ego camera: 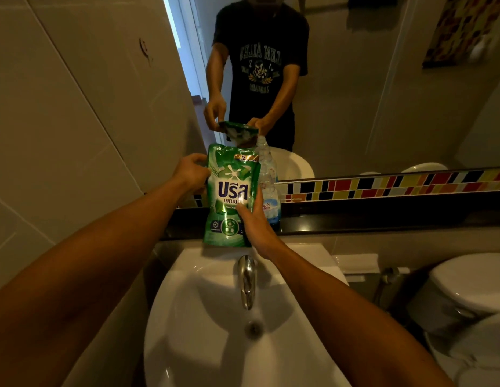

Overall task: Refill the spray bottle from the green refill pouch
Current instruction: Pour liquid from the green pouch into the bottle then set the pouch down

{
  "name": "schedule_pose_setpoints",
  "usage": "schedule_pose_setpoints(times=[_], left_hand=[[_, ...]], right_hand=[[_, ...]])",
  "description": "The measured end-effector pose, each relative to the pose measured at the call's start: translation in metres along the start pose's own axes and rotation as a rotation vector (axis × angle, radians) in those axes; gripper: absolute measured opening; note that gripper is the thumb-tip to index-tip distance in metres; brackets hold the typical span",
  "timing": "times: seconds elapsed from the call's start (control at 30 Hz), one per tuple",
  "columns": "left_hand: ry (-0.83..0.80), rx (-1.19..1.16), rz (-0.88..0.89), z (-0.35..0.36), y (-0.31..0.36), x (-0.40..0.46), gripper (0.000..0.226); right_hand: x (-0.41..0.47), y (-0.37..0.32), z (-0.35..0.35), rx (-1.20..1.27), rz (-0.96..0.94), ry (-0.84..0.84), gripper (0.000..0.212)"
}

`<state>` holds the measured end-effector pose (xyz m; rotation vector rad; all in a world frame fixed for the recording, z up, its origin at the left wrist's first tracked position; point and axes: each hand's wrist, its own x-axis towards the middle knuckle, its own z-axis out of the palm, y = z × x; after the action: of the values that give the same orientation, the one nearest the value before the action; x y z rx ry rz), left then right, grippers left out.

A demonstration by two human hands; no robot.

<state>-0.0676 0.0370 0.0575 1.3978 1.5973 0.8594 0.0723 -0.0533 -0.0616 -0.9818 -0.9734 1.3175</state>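
Observation:
The green refill pouch (229,196) is held upright above the dark ledge behind the sink. My left hand (191,171) grips its upper left edge. My right hand (255,223) holds its lower right side, fingers wrapped round the front. Right behind the pouch, on the ledge, stands a clear bottle (268,180) with a blue and white label; the pouch hides much of it. Its top shows no spray head. The pouch's top right corner sits next to the bottle's neck. I cannot tell whether the pouch is open.
A white sink (204,317) with a chrome tap (246,280) lies below my hands. The dark ledge (368,219) runs right under a mirror (341,79) and a coloured tile strip (396,185). A toilet (466,283) stands at the right, a tiled wall (76,121) at the left.

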Motion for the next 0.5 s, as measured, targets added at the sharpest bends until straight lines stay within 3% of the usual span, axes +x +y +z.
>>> schedule_pose_setpoints(times=[0.27, 0.5], left_hand=[[0.036, -0.411, -0.063, 0.012, -0.049, -0.003, 0.017], [0.072, -0.53, -0.008, -0.011, -0.083, 0.005, 0.011]], right_hand=[[0.01, 0.009, -0.017, -0.162, -0.016, 0.049, 0.051], [0.035, 0.018, 0.008, -0.328, -0.073, 0.112, 0.03]])
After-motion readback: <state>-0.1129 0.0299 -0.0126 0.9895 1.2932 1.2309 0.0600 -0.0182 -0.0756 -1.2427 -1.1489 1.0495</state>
